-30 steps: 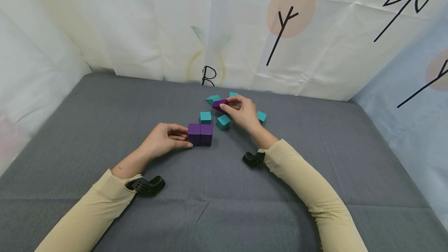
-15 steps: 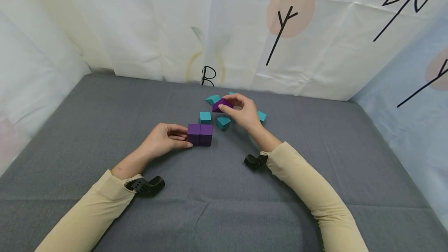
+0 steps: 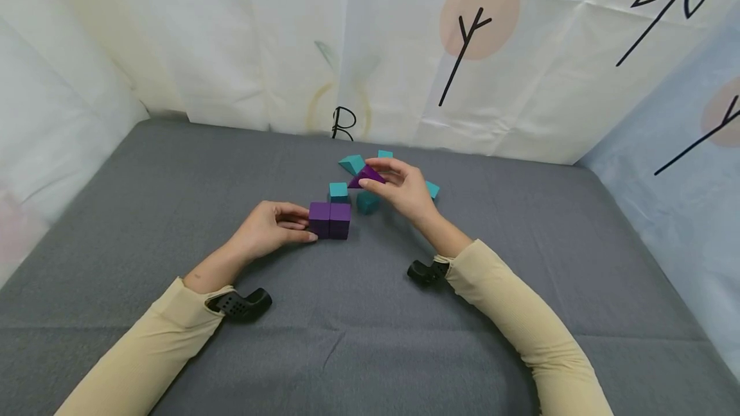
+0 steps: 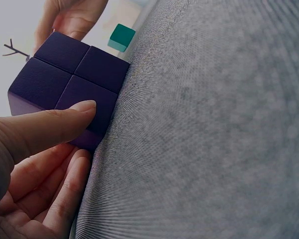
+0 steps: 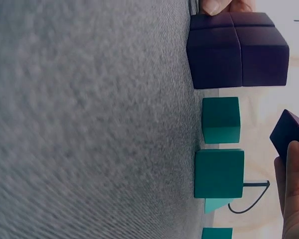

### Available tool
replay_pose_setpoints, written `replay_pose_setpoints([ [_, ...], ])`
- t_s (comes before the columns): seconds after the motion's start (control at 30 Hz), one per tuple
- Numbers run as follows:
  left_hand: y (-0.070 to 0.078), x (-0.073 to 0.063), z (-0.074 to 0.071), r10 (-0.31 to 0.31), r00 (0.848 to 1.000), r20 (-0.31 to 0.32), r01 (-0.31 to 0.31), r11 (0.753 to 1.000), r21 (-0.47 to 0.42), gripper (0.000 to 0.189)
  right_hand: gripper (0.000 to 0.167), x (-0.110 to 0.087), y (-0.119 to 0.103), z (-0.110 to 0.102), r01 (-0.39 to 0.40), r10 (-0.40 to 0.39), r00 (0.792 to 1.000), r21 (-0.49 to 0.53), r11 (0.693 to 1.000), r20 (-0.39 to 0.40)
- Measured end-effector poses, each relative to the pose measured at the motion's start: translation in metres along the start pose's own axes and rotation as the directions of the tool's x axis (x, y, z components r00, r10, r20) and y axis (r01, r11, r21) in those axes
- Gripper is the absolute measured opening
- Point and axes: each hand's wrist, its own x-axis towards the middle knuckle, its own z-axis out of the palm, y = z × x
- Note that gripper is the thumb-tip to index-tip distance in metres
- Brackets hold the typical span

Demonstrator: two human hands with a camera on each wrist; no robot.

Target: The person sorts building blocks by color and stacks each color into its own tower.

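My left hand [image 3: 267, 230] grips a stack of purple cubes [image 3: 329, 221], two wide and two high, on the grey cloth. In the left wrist view its thumb [image 4: 72, 119] presses the face of a lower cube, with the other fingers behind. My right hand [image 3: 409, 192] pinches a purple triangular block [image 3: 371, 173] between thumb and fingers. In the right wrist view this triangular block [image 5: 289, 133] is raised off the table. Behind the stack lies a teal cube [image 3: 338, 192], and another teal cube [image 3: 367, 203] sits below the right hand in shadow.
A teal triangular block [image 3: 351, 164] lies farther back. One more teal block [image 3: 385, 154] shows beyond the right hand, and another teal block [image 3: 432, 189] is partly hidden to its right. A patterned white curtain [image 3: 231, 50] hangs along the grey table's [image 3: 202, 165] back edge.
My right hand has turned the purple triangular block, so its peak now points up, and the hand has shifted slightly right and nearer. The left hand and the purple stack have stayed put.
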Motion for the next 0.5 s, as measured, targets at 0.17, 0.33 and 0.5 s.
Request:
replay_pose_setpoints([
  [0.17,-0.001,0.001,-0.001,-0.002,1.000,-0.001,0.002,1.000,0.005,0.044,0.045,-0.006,-0.003,0.001,0.023,-0.024,0.998,0.028,0.999,0.054],
  [0.33,-0.001,0.001,-0.001,0.005,1.000,-0.002,-0.005,1.000,0.006,0.044,0.042,-0.009,-0.006,0.005,0.061,-0.067,0.995,0.072,0.996,0.080],
  [0.5,-0.002,0.001,0.000,0.008,1.000,0.002,-0.008,1.000,0.001,0.044,0.041,-0.012,-0.006,0.009,0.105,-0.115,0.989,0.109,0.989,0.096],
])
